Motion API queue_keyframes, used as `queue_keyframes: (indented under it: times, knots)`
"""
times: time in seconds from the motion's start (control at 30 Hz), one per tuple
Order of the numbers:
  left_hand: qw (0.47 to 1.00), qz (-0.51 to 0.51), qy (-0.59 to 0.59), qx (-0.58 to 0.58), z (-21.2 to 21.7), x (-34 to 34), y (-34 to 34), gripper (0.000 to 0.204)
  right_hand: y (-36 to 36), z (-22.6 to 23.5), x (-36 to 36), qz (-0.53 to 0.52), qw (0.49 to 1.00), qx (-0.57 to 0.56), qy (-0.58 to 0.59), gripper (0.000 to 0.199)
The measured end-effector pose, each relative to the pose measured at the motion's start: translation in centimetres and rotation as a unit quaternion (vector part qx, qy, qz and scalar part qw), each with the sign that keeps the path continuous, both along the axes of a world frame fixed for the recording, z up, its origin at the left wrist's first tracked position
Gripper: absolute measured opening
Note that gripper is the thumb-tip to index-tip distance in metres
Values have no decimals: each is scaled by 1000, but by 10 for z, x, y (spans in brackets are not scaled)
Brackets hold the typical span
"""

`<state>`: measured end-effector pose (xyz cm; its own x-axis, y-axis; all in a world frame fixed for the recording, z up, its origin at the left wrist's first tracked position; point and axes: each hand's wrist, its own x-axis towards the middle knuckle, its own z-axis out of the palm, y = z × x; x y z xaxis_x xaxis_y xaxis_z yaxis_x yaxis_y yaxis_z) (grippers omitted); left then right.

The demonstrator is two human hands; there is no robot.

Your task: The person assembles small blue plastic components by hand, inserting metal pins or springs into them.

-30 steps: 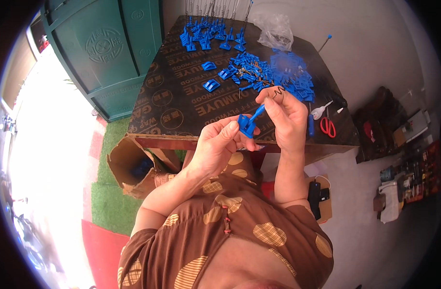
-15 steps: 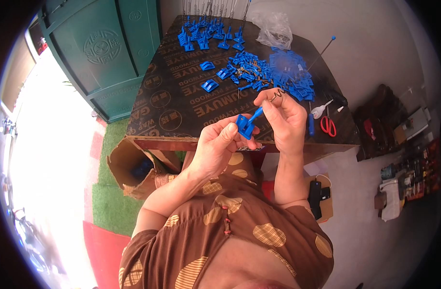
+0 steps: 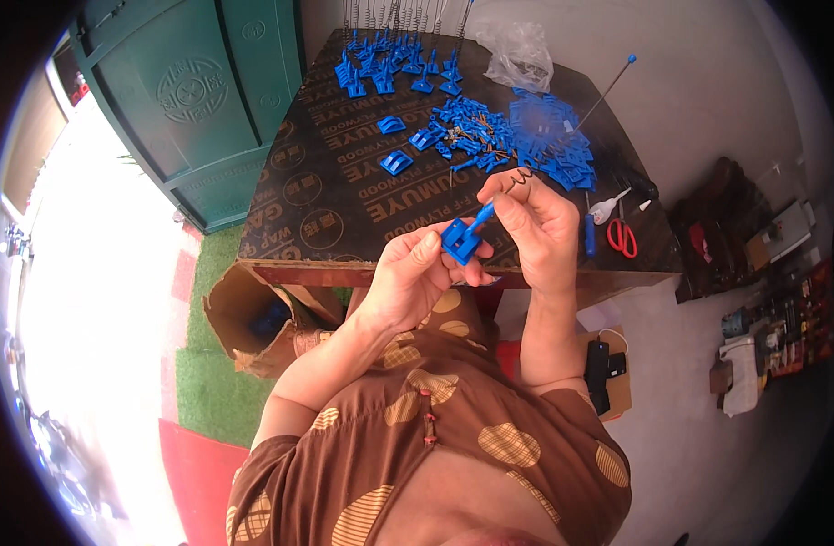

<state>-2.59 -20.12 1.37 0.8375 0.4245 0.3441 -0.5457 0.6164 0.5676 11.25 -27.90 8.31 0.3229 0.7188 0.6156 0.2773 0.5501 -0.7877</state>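
Note:
My left hand [image 3: 411,271] is closed on a blue plastic base [image 3: 458,240] with a slotted, frame-like shape, held just over the table's front edge. My right hand [image 3: 537,227] pinches a slim blue plastic stem [image 3: 482,217], whose lower end meets the base. A dark coiled spring [image 3: 520,178] shows above the right fingers, and a thin rod with a blue tip [image 3: 631,59] rises up to the right, in line with it. Whether stem and base are locked together I cannot tell. Two loose blue pieces [image 3: 396,163] lie on the table beyond my left hand.
Heaps of small blue parts [image 3: 476,127] cover the table's middle and right. Assembled pieces with springs [image 3: 380,68] stand at the back beside a clear plastic bag [image 3: 515,56]. Red scissors [image 3: 621,238], a blue-handled screwdriver [image 3: 590,235] and a white bottle [image 3: 603,211] lie at right. A cardboard box [image 3: 244,318] stands below left.
The blue base has turned in my left fingers so that more of its slotted face shows, and it has shifted slightly left. The right hand keeps its pinch on the stem.

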Motion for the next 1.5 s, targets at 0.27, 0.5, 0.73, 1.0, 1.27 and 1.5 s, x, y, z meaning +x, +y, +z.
queue_keyframes:
  times: [0.27,0.5,0.73,1.0,1.27,1.5]
  knots:
    - [1000,-8,-6,-14,3,0,3,60,4,2,7,-4,999,23,-33,9]
    - [1000,-27,-8,-9,2,-2,4,62,5,7,3,22,1000,-17,-11,10]
    - [1000,-27,-9,-10,4,-4,3,63,6,6,2,25,999,-9,-21,9]
    - [1000,-26,-6,-14,4,-3,3,63,7,5,1,13,1000,-3,-24,6]
    - [999,-28,-6,-17,2,-2,3,63,8,0,6,-7,999,-4,-49,10]
    - [999,-33,-2,-12,-2,0,4,64,8,0,6,-18,998,-5,-60,11]
